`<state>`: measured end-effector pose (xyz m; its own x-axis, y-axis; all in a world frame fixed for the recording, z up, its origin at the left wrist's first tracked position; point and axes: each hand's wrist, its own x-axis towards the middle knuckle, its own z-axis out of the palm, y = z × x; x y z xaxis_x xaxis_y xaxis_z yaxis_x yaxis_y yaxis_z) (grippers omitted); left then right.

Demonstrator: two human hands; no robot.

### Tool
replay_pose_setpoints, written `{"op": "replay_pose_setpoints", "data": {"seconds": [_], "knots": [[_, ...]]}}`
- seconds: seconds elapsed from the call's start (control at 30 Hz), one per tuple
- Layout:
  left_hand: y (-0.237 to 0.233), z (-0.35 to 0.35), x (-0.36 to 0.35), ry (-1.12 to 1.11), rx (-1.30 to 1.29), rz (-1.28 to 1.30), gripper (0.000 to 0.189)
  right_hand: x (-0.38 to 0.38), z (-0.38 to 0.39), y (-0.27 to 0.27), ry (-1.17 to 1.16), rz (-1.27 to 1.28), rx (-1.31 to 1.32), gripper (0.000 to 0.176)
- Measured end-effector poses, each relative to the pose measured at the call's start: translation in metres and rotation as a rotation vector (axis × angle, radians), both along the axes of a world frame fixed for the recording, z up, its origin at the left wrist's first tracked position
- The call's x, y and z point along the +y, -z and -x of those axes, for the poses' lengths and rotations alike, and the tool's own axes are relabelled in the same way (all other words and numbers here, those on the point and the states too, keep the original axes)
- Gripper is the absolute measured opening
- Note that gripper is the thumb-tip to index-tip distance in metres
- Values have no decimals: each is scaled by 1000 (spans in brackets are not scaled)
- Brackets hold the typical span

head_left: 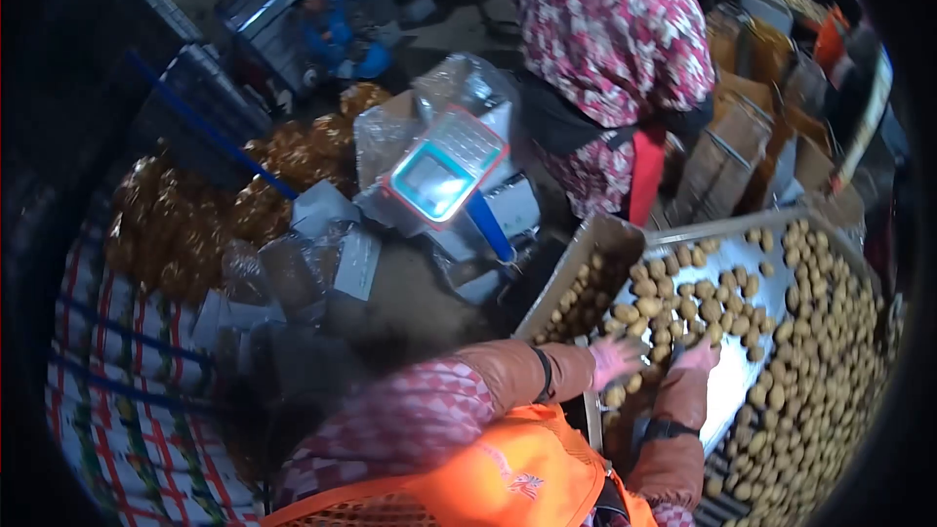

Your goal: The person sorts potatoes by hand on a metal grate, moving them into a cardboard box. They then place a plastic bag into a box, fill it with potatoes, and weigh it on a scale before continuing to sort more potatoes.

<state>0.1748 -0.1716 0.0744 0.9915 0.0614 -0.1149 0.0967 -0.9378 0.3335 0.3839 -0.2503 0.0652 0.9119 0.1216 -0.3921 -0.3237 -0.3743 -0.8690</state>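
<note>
Potatoes lie scattered over a bright metal sorting tray at the right of the view. My left hand is at the tray's near left side, fingers spread and touching or just above the potatoes there. A little to its right, my right hand reaches in among the potatoes, with one potato right at its fingertips. The fingers of that hand are partly hidden and blurred, so a grip on a potato cannot be made out. Both forearms are in brown sleeves.
A dense mass of potatoes covers the right side. A chute with more potatoes borders the tray's left. Another person in patterned clothing stands across from me. A scale with a teal-rimmed display and filled net bags are to the left.
</note>
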Motion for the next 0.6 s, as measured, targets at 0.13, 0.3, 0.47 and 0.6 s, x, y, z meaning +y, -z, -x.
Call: {"op": "replay_pose_setpoints", "data": {"seconds": [0.13, 0.3, 0.47, 0.6], "knots": [[16, 1, -2, 25, -218, 49, 83, -9, -1, -40, -596, 872, -328, 72], [-9, -1, 6, 117, -60, 90, 71, -44, -27, -10, -731, 723, -347, 73], [-13, -45, 16, 179, 31, 177, 62, -152, 0, -30, -390, -35, -105, 55], [-22, -114, 21, 108, -298, 13, 64, -187, 61, -59, 241, -338, -597, 49]]}}
